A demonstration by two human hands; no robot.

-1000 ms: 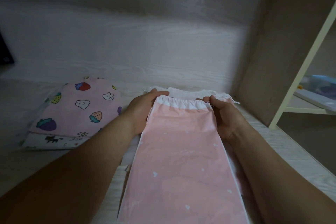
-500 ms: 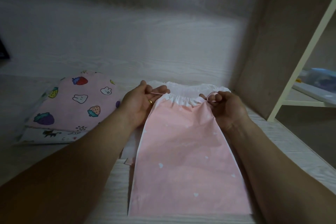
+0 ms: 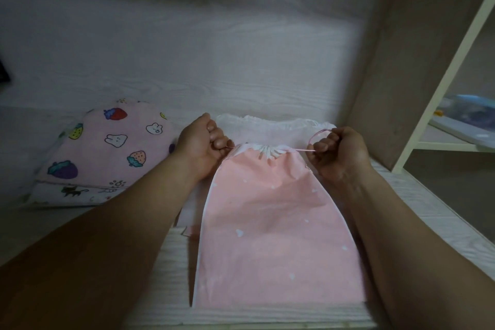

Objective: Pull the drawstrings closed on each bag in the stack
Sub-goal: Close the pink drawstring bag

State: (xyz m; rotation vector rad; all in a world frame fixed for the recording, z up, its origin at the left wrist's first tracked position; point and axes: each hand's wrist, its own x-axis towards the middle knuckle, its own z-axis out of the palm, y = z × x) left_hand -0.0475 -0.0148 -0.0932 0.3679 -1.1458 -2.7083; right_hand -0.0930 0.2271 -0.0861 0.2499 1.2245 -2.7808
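A pink drawstring bag (image 3: 270, 217) with small white hearts lies flat on top of a stack of bags (image 3: 267, 128) on the pale wooden surface. Its white mouth (image 3: 269, 151) is gathered tight in the middle. My left hand (image 3: 202, 143) pinches the left pink drawstring at the bag's top left corner. My right hand (image 3: 338, 151) grips the right drawstring (image 3: 302, 149), whose loop curls above the fingers. Both strings run taut sideways from the gathered mouth.
A second pile of bags (image 3: 107, 147), pink with strawberries and rabbits over a white cat print, lies to the left. A wooden wall (image 3: 214, 48) stands behind, a side panel (image 3: 388, 88) on the right, and a cream shelf frame (image 3: 439, 88) beyond it.
My hands have moved apart, drawing the strings outward. The bag's mouth, wide and flat a second ago, is now bunched narrow.
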